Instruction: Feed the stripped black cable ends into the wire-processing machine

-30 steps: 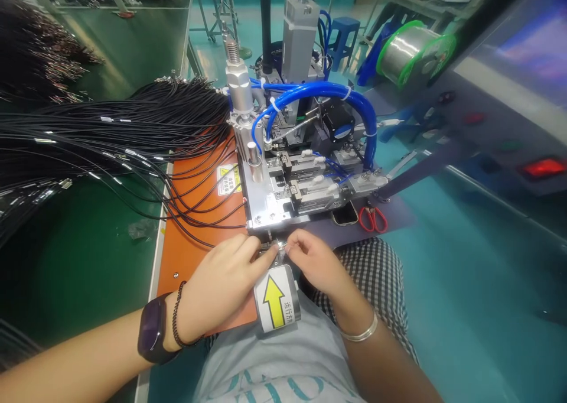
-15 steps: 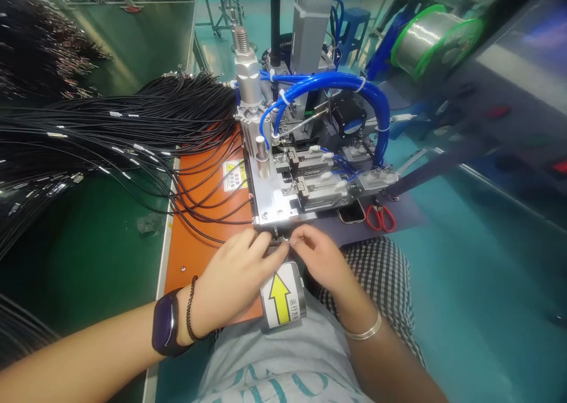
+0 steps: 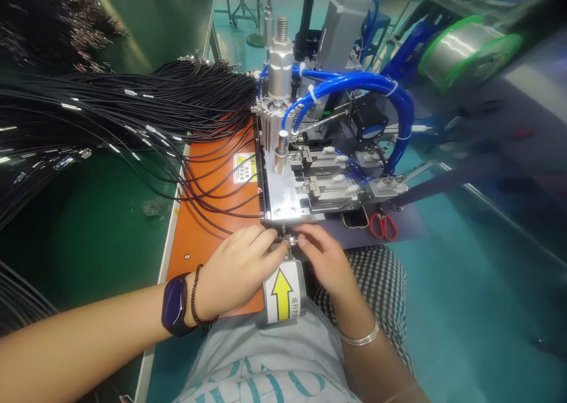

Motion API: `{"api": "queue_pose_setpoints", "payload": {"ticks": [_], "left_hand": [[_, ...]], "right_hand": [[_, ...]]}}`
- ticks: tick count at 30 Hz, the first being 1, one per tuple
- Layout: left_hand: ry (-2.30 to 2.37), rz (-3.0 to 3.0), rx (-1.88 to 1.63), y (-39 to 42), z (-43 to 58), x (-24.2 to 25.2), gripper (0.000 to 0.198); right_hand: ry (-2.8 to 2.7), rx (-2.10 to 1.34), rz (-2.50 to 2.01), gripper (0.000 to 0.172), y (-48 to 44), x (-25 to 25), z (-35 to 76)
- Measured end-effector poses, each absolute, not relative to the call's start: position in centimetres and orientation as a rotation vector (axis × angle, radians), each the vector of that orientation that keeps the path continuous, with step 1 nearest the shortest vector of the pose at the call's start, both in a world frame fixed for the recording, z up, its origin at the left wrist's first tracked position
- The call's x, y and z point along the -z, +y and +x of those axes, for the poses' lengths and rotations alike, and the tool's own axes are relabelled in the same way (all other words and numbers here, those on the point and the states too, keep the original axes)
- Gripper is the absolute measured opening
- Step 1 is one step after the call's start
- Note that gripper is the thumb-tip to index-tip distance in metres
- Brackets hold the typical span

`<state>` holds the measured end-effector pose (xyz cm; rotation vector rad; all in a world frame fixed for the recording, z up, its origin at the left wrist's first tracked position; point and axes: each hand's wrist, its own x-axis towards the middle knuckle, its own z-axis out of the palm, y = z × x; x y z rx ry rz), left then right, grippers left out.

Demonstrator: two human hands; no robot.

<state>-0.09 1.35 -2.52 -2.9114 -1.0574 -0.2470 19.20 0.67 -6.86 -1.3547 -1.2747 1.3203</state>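
My left hand (image 3: 241, 267) is closed at the near edge of a bench machine (image 3: 283, 199). Its fingers pinch a black cable (image 3: 217, 230) that runs in from the left; the cable's end is hidden under them. Just to the right, my right hand (image 3: 328, 264) has its thumb and fingers slightly apart, close to a small shiny metal piece (image 3: 292, 240). Whether the thumb touches that piece I cannot tell. Below both hands sits a rounded metal cover (image 3: 302, 291) with a yellow arrow label.
Many black cables (image 3: 155, 104) with metal ends lie across the orange board (image 3: 199, 258) and beyond its left edge. Blue hoses (image 3: 358, 83) arch over the machine. Red-handled scissors (image 3: 383, 226) and a phone (image 3: 355, 218) lie at the right. A wire spool (image 3: 469, 53) stands behind.
The view has shifted, so the machine appears further right. My right thumb and fingers have parted from a pinch, and a shiny piece shows between the hands. My left hand stays in place.
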Motion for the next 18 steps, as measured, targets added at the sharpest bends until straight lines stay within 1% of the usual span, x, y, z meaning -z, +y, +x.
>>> {"api": "queue_pose_setpoints", "payload": {"ticks": [3,5,9,11,15,18], "left_hand": [[-1.025,-2.9,0.355,1.2,-0.2,2.6,0.025],[-1.019,-2.896,0.385,1.2,-0.2,2.6,0.024],[-1.075,-2.895,0.268,1.2,-0.4,2.2,0.025],[-1.114,-2.911,0.171,1.1,-0.4,1.9,0.026],[-1.185,-2.91,0.06,0.8,-0.1,1.5,0.027],[-1.247,-2.848,-0.007,0.4,0.2,1.3,0.022]], "right_hand": [[-1.561,-1.13,-1.355,0.021,0.8,5.8,19.4],[-1.626,-1.074,-1.357,0.021,0.9,5.4,19.3],[-1.572,-1.049,-1.467,0.009,0.8,5.4,19.2],[-1.481,-1.117,-1.544,0.01,0.9,5.7,19.1],[-1.267,-1.424,-1.508,0.012,1.3,6.6,18.9],[-1.157,-1.511,-1.478,0.015,1.4,7.4,18.8]]}}
